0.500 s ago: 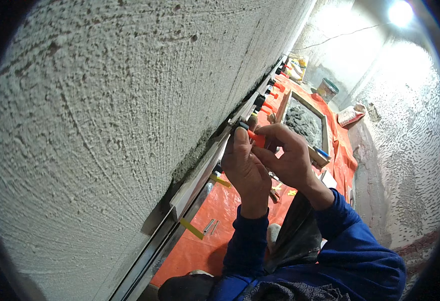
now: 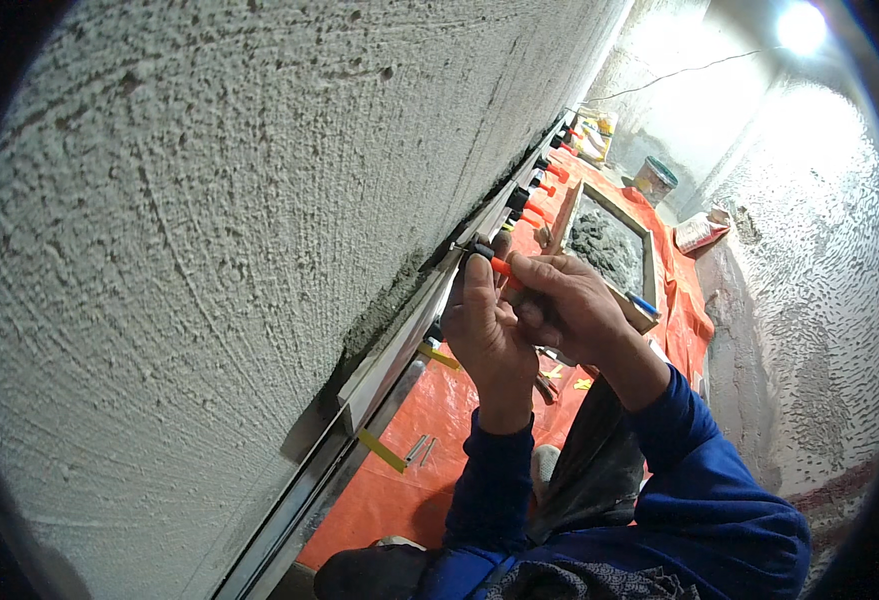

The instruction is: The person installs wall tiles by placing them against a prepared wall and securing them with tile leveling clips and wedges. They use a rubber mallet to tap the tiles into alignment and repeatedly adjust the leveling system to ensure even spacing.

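Note:
A small black clamp with an orange handle [image 2: 500,266] sits at the edge of a pale strip [image 2: 384,375] that runs along the rough grey plastered wall [image 2: 259,250]. My left hand [image 2: 489,340] is closed on the clamp's black part, thumb on top. Opposite it, the fingers of my right hand [image 2: 584,310] pinch the orange handle and cover most of it. Farther along the strip, several more black clamps with orange handles [image 2: 531,212] stand in a row.
Orange sheeting [image 2: 359,520] covers the floor. Beyond my right hand lies a wooden-framed tray [image 2: 649,250] of grey mortar, with a bucket [image 2: 654,178] behind. Near the wall are yellow strips [image 2: 382,451] and thin metal rods [image 2: 417,448]. Bags [image 2: 701,228] lie at right.
My right hand's fingers have shifted and curled around the orange handle, and the hand sits slightly lower. My left hand stays nearly in place on the clamp.

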The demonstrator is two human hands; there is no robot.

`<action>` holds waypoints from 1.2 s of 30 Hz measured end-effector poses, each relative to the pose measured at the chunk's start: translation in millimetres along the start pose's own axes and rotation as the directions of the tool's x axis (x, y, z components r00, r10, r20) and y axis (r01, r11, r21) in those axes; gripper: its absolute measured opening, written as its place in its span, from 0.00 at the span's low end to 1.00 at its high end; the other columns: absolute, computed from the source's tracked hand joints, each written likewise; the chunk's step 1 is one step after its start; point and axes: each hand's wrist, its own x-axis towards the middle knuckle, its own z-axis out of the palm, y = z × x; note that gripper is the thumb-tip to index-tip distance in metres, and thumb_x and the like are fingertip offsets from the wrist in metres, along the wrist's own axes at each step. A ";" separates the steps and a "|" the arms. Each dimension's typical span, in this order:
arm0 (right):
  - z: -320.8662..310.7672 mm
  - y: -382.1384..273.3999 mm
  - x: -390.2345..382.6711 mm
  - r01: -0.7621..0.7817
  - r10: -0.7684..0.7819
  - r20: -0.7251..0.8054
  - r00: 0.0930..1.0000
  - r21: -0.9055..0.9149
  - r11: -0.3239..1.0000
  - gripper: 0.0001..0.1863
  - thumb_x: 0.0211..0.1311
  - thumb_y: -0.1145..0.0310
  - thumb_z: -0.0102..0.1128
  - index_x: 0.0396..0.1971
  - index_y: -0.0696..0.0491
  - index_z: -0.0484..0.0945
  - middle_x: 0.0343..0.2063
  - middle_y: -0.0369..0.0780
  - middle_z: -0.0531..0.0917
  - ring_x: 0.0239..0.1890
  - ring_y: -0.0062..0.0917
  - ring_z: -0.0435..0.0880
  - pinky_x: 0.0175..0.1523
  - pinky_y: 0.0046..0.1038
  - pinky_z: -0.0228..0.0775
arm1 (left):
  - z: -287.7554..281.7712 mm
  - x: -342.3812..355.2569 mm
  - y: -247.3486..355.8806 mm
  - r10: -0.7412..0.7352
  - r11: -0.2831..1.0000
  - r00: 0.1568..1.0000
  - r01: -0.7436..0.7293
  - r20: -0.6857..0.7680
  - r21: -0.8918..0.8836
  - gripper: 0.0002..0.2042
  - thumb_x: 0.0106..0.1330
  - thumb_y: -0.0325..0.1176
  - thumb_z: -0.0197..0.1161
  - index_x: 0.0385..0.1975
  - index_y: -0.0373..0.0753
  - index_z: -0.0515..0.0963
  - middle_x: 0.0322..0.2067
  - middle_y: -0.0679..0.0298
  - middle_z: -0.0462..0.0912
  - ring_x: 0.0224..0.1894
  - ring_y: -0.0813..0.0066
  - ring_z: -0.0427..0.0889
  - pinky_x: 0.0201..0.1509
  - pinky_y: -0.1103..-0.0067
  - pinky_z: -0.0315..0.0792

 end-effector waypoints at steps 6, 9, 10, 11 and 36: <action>3.3 15.6 -1.2 0.411 -0.549 0.013 0.836 -0.679 0.608 0.13 0.66 0.64 0.62 0.39 0.60 0.79 0.23 0.38 0.81 0.25 0.18 0.80 0.28 0.22 0.72 | -6.9 3.0 -2.7 0.077 0.992 0.995 -0.083 0.060 0.093 0.19 0.75 0.43 0.53 0.49 0.31 0.75 0.49 0.54 0.79 0.54 0.69 0.78 0.59 0.74 0.75; 0.5 17.9 -1.2 0.465 -0.642 0.094 0.761 -0.769 0.439 0.10 0.65 0.68 0.63 0.36 0.60 0.79 0.21 0.37 0.80 0.23 0.17 0.80 0.27 0.22 0.71 | -7.1 4.7 -6.6 0.199 0.956 0.975 -0.216 0.101 0.197 0.18 0.75 0.43 0.53 0.48 0.32 0.76 0.49 0.54 0.79 0.54 0.68 0.78 0.60 0.72 0.74; 0.6 17.3 -0.5 0.474 -0.653 0.112 0.749 -0.778 0.411 0.09 0.66 0.68 0.62 0.34 0.60 0.79 0.20 0.35 0.80 0.21 0.14 0.78 0.25 0.20 0.69 | -7.5 4.7 -6.2 0.141 0.977 0.988 -0.150 0.066 0.152 0.18 0.75 0.43 0.53 0.48 0.32 0.76 0.49 0.54 0.79 0.54 0.68 0.79 0.60 0.71 0.74; 1.3 16.3 -0.2 0.467 -0.653 0.116 0.749 -0.791 0.395 0.10 0.67 0.68 0.60 0.31 0.60 0.79 0.20 0.34 0.79 0.19 0.12 0.77 0.22 0.18 0.67 | -7.6 4.6 -5.7 0.081 0.991 0.996 -0.084 0.035 0.104 0.17 0.75 0.43 0.53 0.48 0.33 0.76 0.49 0.54 0.79 0.54 0.67 0.79 0.60 0.70 0.74; 2.0 21.0 -2.2 0.214 -0.226 -0.010 0.974 -0.274 0.937 0.12 0.69 0.63 0.58 0.40 0.58 0.75 0.15 0.36 0.76 0.13 0.13 0.70 0.17 0.17 0.59 | -19.0 2.3 0.2 -0.050 0.999 0.999 0.050 0.008 0.001 0.16 0.75 0.39 0.51 0.51 0.32 0.74 0.48 0.54 0.80 0.54 0.69 0.78 0.61 0.69 0.73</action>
